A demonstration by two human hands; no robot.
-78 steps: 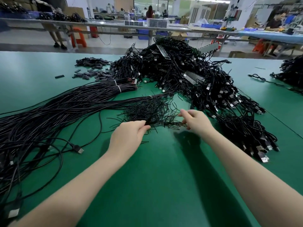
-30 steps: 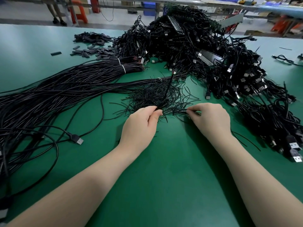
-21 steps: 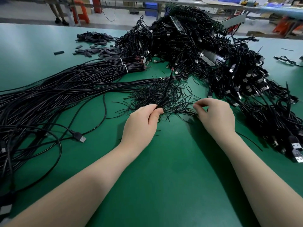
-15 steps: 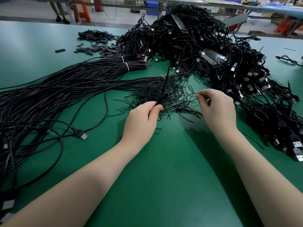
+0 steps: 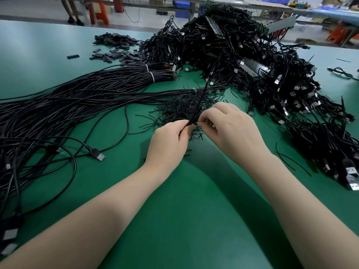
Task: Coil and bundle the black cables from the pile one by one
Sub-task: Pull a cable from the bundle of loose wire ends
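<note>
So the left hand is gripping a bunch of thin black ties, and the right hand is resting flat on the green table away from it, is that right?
Not quite. The left hand does grip the bunch of thin black ties, but the right hand is not flat on the green table. The head view shows it raised, its fingers pinching at that same bunch beside the left hand.

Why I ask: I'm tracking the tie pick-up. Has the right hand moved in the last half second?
Yes. The right hand has swung left over the scattered tie pile, meeting the left hand at the folded cable.
</note>
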